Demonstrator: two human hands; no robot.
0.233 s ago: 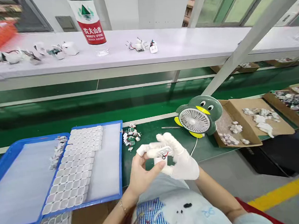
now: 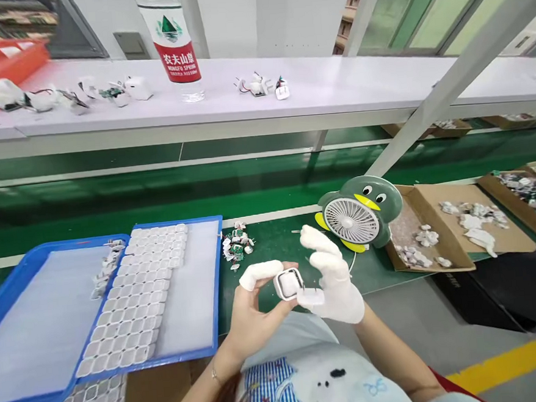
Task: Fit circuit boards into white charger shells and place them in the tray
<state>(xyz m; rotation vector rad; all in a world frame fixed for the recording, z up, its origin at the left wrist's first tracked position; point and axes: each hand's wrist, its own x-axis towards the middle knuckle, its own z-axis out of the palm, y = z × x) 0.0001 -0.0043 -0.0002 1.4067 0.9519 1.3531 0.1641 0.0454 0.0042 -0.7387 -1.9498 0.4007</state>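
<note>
My left hand, with white covers on some fingertips, grips a small white square plastic housing between thumb and fingers. The housing's open side faces up toward me, showing a dark inner edge. Close against its right side is my right hand in a white glove, index and middle fingers raised and bent. At its thumb sits a small white plug piece with thin pins, white on white and partly hidden. Beyond the hands lies a pile of small circuit boards with white parts on the green table.
To the left, a blue tray carries rows of white housings, beside another blue tray. A penguin-shaped fan and a cardboard box of white parts stand right. A water bottle is on the shelf.
My hands have parted slightly, and the housing has turned so its open side shows. The red and black wires between the hands are out of sight. The view has shifted a little.
</note>
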